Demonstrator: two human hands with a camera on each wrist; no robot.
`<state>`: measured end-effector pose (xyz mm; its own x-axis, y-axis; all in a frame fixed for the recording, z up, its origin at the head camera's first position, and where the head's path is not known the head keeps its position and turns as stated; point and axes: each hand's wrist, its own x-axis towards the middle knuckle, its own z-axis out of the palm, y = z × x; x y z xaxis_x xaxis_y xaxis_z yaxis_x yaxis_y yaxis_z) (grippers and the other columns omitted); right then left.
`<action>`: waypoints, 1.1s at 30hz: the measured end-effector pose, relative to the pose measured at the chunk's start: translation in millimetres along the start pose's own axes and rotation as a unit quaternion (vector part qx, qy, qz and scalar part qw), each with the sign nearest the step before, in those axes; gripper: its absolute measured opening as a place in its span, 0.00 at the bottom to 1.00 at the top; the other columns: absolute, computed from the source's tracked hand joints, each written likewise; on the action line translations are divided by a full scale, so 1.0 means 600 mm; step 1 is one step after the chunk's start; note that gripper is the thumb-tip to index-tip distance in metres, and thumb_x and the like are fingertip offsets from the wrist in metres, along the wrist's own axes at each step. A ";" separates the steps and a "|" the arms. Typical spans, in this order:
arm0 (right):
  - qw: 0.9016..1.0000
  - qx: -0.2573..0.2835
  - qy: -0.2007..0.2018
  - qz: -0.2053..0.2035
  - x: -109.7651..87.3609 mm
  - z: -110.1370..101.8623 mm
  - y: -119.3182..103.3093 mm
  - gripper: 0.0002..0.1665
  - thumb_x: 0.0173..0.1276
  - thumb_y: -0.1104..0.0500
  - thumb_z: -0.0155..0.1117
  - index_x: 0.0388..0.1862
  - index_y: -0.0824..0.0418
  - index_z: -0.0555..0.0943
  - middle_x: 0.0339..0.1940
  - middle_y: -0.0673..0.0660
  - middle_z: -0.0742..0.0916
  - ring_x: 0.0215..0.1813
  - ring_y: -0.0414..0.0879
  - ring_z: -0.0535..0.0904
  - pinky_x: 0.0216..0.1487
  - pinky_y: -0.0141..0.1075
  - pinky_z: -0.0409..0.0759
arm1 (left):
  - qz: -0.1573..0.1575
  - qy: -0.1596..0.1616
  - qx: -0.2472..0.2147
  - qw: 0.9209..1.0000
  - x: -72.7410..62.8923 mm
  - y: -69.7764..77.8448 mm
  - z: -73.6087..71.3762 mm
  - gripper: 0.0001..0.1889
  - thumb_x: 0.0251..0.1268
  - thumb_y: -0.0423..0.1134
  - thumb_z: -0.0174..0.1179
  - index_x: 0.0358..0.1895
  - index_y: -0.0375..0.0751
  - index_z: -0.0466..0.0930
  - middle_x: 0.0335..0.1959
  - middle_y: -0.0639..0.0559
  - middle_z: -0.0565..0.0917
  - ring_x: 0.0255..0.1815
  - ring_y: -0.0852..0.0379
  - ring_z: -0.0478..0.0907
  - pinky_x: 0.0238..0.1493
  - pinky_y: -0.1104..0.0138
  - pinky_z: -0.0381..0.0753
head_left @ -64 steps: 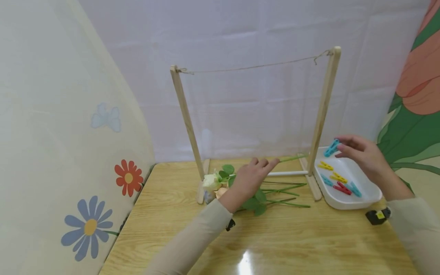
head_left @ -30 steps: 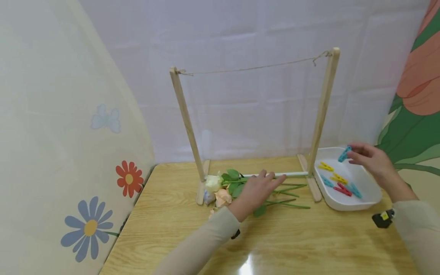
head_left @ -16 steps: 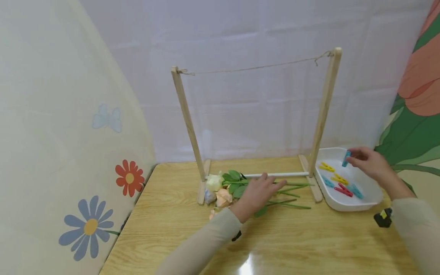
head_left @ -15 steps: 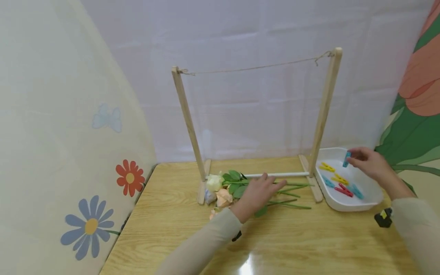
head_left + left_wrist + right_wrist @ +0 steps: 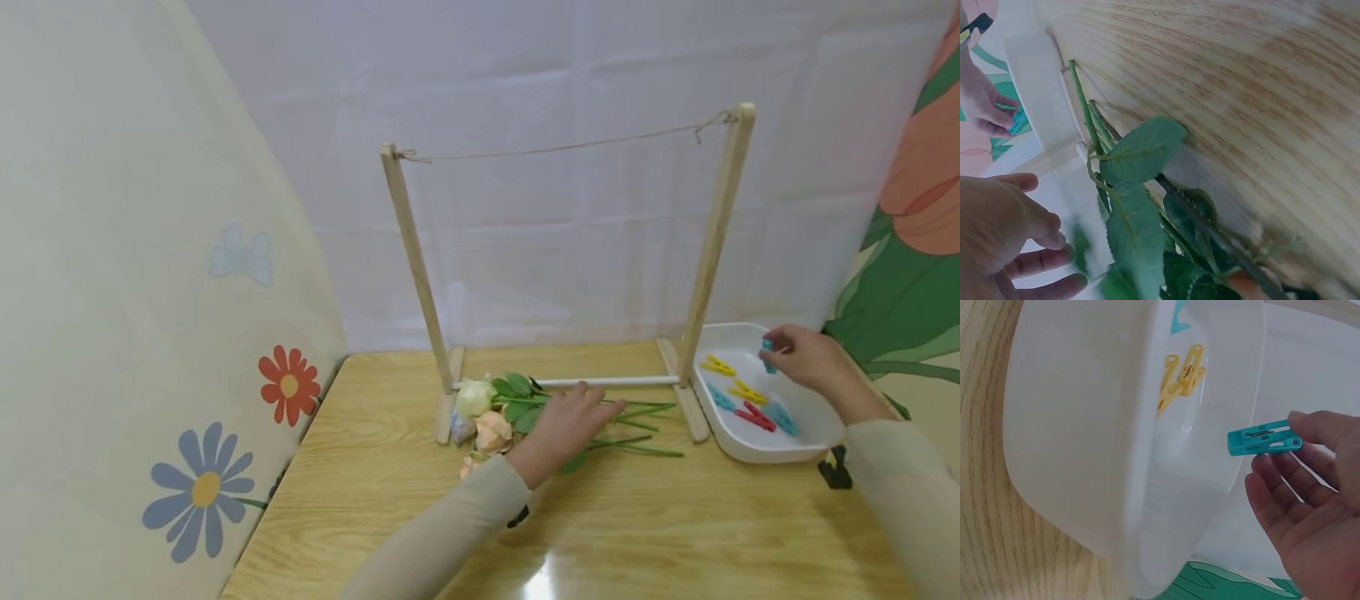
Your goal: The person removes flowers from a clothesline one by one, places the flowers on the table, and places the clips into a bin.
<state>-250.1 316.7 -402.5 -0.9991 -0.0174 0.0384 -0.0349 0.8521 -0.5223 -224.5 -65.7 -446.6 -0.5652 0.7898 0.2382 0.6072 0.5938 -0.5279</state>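
My right hand (image 5: 810, 358) pinches a blue clothespin (image 5: 1264, 439) between thumb and fingertips, above the back right of a white plastic tray (image 5: 750, 450). My left hand (image 5: 566, 423) hovers over a bunch of roses, its fingers loosely spread and gripping nothing in the left wrist view. The roses lie on their sides, stems (image 5: 637, 450) pointing right: a white rose (image 5: 476, 398), a peach rose (image 5: 493, 432), another peach bloom (image 5: 471, 465) partly behind the sleeve, and a pale bluish one (image 5: 462, 427). Green leaves (image 5: 1141, 150) show close up beside the left hand.
A wooden frame with two posts (image 5: 412, 250) and a string (image 5: 562, 148) tied between their tops stands behind the roses. A white rod (image 5: 622, 381) joins its feet. Several yellow, blue and red clothespins (image 5: 755, 416) lie in the tray. A white cloth hangs behind.
The rose stem lifted in my left hand is lowered onto the bunch and released. My right hand has moved right and down over the tray, turning the blue clothespin upright.
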 end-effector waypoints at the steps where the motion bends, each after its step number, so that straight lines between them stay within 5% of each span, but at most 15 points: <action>1: 1.000 -0.006 -0.001 0.004 0.001 0.001 0.000 0.30 0.75 0.56 0.58 0.63 0.80 0.69 0.54 0.79 0.78 0.53 0.72 0.76 0.50 0.60 0.80 | 0.001 0.007 0.001 1.000 -0.001 0.000 -0.001 0.28 0.72 0.36 0.63 0.71 0.63 0.71 0.55 0.57 0.81 0.50 0.57 0.80 0.29 0.69 0.83; 4: 1.000 -0.022 -0.003 0.009 0.002 0.004 0.001 0.30 0.74 0.58 0.59 0.63 0.81 0.68 0.54 0.80 0.77 0.53 0.73 0.75 0.50 0.60 0.79 | 0.001 0.030 0.002 1.000 -0.004 -0.003 -0.002 0.24 0.72 0.38 0.62 0.68 0.63 0.74 0.54 0.58 0.82 0.48 0.57 0.80 0.28 0.71 0.83; 15: 0.999 -0.020 0.011 -0.025 -0.006 0.007 -0.005 0.31 0.77 0.55 0.57 0.63 0.81 0.69 0.55 0.82 0.77 0.55 0.75 0.75 0.52 0.63 0.78 | -0.023 0.020 0.010 0.999 -0.025 -0.029 -0.030 0.23 0.75 0.42 0.59 0.70 0.63 0.72 0.53 0.57 0.82 0.49 0.56 0.80 0.28 0.69 0.82; 26: 0.997 -0.022 0.039 -0.063 -0.023 0.002 0.004 0.29 0.79 0.56 0.55 0.63 0.82 0.70 0.55 0.82 0.79 0.55 0.76 0.76 0.54 0.66 0.77 | -0.072 0.071 -0.041 0.994 -0.064 -0.096 -0.039 0.24 0.71 0.45 0.62 0.68 0.53 0.72 0.57 0.51 0.81 0.51 0.51 0.80 0.38 0.63 0.86; 33: 0.988 -0.069 0.071 -0.121 -0.035 0.002 0.006 0.27 0.79 0.57 0.56 0.64 0.80 0.72 0.59 0.82 0.77 0.59 0.77 0.73 0.58 0.70 0.72 | -0.110 0.071 -0.110 0.985 -0.107 -0.140 -0.033 0.25 0.72 0.46 0.63 0.69 0.49 0.73 0.62 0.48 0.80 0.58 0.48 0.79 0.48 0.56 0.86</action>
